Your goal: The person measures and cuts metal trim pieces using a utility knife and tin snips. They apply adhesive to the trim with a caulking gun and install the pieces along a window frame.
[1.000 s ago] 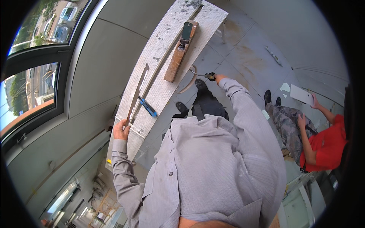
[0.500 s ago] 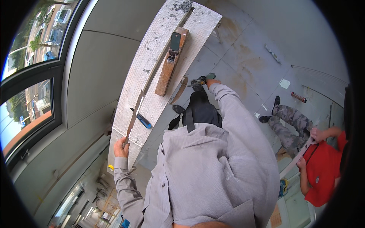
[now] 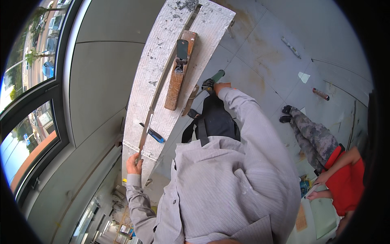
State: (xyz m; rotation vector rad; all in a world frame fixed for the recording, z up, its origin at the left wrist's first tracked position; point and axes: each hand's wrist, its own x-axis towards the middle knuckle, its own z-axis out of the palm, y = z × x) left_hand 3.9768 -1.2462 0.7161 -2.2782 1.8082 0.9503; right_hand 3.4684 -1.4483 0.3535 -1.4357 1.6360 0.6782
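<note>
My left hand (image 3: pixel 134 164) is at the near end of a pale, paint-spotted plank bench (image 3: pixel 140 87). Its fingers close on the end of a thin brownish strip (image 3: pixel 143 140) lying along the gap between the boards. Beyond the black-trousered legs (image 3: pixel 217 118), my right hand (image 3: pixel 222 87) grips a dark tool with a green, cylinder-like end (image 3: pixel 218 75); its exact kind does not show. A wooden hand plane (image 3: pixel 175 87) with a dark blade rests on the bench. Nearer my left hand lies a blue utility knife (image 3: pixel 155 136).
At right, a co-worker in a red shirt (image 3: pixel 345 179) bends over, both hands on a pale flat piece (image 3: pixel 309 191). A red-brown tube (image 3: pixel 321 94) and a white tube (image 3: pixel 291 47) lie on the tiled floor. A dark-framed window (image 3: pixel 61 93) runs along the left.
The view has shifted slightly. My right hand has shifted a little, and more of the green-ended tool shows. The co-worker has bent and lowered both hands. My left hand keeps hold of the strip.
</note>
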